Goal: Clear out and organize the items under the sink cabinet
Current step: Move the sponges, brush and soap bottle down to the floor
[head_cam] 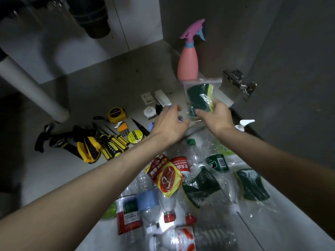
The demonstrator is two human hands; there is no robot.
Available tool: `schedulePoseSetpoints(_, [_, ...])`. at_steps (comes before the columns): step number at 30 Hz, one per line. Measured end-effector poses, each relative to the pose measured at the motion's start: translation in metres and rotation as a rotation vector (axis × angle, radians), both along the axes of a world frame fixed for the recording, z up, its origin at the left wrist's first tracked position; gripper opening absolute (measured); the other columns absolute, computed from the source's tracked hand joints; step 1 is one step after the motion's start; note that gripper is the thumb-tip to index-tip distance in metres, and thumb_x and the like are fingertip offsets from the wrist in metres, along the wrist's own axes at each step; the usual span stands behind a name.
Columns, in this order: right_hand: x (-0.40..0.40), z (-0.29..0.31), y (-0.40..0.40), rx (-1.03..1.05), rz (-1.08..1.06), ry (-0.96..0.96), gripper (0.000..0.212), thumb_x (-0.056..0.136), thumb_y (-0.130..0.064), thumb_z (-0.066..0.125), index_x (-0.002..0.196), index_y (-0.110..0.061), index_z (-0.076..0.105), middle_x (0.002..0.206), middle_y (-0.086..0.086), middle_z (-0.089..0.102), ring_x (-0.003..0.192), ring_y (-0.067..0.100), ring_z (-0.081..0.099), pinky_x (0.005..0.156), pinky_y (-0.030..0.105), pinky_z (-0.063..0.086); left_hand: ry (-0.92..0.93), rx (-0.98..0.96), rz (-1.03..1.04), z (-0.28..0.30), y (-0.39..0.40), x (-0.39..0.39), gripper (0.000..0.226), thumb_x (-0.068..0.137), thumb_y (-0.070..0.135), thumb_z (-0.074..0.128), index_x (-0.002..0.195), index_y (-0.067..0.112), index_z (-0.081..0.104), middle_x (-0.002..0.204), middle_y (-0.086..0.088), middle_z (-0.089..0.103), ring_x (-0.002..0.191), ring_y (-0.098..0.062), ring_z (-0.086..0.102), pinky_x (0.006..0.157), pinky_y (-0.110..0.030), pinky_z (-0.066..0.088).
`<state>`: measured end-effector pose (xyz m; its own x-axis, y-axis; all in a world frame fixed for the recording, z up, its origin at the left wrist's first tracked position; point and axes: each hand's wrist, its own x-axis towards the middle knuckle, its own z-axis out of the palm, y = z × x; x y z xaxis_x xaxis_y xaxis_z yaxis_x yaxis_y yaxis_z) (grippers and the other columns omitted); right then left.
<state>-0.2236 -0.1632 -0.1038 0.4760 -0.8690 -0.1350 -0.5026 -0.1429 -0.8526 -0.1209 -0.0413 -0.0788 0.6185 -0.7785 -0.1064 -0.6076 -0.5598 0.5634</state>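
Sponge pack [200,100] in right hand [215,115]

the bare grey cabinet floor [101,82] lies open at the back centre, between the slanting white drain pipe [30,87] on the left and the upright pink plastic spray bottle [187,62] at the right wall. black plumbing [90,17] hangs overhead at the back left. a row of yellow-and-black hand tools [101,142] crowds the left front. a heap of clear plastic bottles [163,205] and bagged green sponges [252,187] blocks the near right side.
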Motion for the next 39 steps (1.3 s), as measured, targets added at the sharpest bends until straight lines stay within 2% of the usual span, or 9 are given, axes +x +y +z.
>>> schedulePoseSetpoints(3, [-0.062,0.001,0.021,0.054,0.003,-0.134,0.012,0.085,-0.032,0.072,0.09,-0.026,0.063,0.076,-0.014,0.069,0.069,0.006,0.064,0.056,0.025,0.046,-0.086,0.14,-0.053,-0.004,-0.021,0.0,0.053,0.089,0.032,0.056,0.14,0.02,0.043,0.142,-0.013,0.038,0.12,-0.039,0.051,0.09,-0.038,0.043])
schedulePoseSetpoints(5, [-0.104,-0.006,0.035,0.137,0.008,-0.164,0.014,0.084,-0.028,0.067,0.098,-0.028,0.064,0.085,-0.012,0.073,0.077,0.006,0.07,0.063,0.023,0.054,-0.151,0.256,-0.099,-0.007,-0.031,0.002,0.053,0.091,0.03,0.055,0.14,0.017,0.041,0.144,-0.017,0.032,0.121,-0.044,0.048,0.091,-0.043,0.044])
schedulePoseSetpoints(9, [-0.175,-0.038,0.058,0.197,-0.027,0.002,0.025,0.075,-0.03,0.061,0.1,-0.023,0.062,0.091,0.001,0.072,0.086,0.027,0.071,0.074,0.051,0.059,-0.223,0.38,-0.136,-0.016,-0.042,0.002,0.043,0.093,0.03,0.054,0.13,0.009,0.047,0.145,-0.021,0.026,0.121,-0.045,0.045,0.087,-0.045,0.044])
schedulePoseSetpoints(16, [-0.231,-0.072,0.072,0.087,0.037,0.28,0.026,0.084,-0.017,0.066,0.104,-0.029,0.054,0.094,-0.005,0.067,0.082,0.012,0.062,0.066,0.037,0.051,-0.31,0.334,-0.085,-0.027,-0.047,-0.002,0.04,0.095,0.018,0.055,0.129,0.0,0.047,0.139,-0.019,0.027,0.121,-0.042,0.044,0.091,-0.05,0.046])
schedulePoseSetpoints(22, [-0.219,-0.061,0.064,-0.113,-0.04,0.151,0.041,0.083,-0.014,0.065,0.116,-0.035,0.052,0.114,-0.006,0.055,0.108,0.013,0.045,0.082,0.038,0.044,-0.086,0.16,0.157,-0.029,-0.05,-0.004,0.07,0.08,0.011,0.068,0.138,-0.001,0.03,0.14,-0.022,0.026,0.114,-0.045,0.05,0.087,-0.041,0.043])
schedulePoseSetpoints(26, [-0.212,-0.061,0.063,-0.063,-0.112,0.131,0.045,0.085,-0.012,0.065,0.128,-0.017,0.053,0.122,-0.001,0.051,0.115,0.017,0.041,0.092,0.049,0.048,0.22,-0.016,0.418,-0.023,-0.049,0.001,0.031,0.09,0.016,0.054,0.118,0.002,0.055,0.118,-0.02,0.059,0.103,-0.037,0.057,0.075,-0.032,0.037])
schedulePoseSetpoints(29, [-0.211,-0.059,0.067,-0.092,-0.151,0.048,0.044,0.086,-0.008,0.063,0.127,-0.018,0.054,0.118,-0.005,0.049,0.111,0.013,0.04,0.092,0.05,0.048,0.374,-0.121,0.413,-0.018,-0.032,-0.005,0.018,0.083,0.01,0.052,0.097,0.005,0.062,0.087,-0.011,0.061,0.085,-0.031,0.057,0.063,-0.032,0.036])
schedulePoseSetpoints(34, [-0.202,-0.05,0.069,-0.158,-0.105,-0.084,0.039,0.088,-0.008,0.059,0.122,-0.026,0.055,0.104,-0.025,0.045,0.108,0.012,0.044,0.086,0.039,0.048,0.577,-0.292,0.294,-0.011,0.056,-0.061,0.021,0.085,0.043,0.053,0.09,0.023,0.057,0.067,0.01,0.056,0.062,-0.012,0.053,0.054,-0.029,0.039])
schedulePoseSetpoints(39, [-0.167,-0.046,0.082,-0.016,-0.01,-0.254,0.027,0.094,-0.002,0.059,0.107,-0.026,0.064,0.09,-0.01,0.063,0.078,0.007,0.056,0.07,0.016,0.048,0.452,-0.238,0.249,-0.036,0.178,-0.115,0.036,0.091,0.067,0.05,0.083,0.034,0.062,0.067,0.019,0.062,0.059,0.003,0.052,0.054,-0.016,0.042])
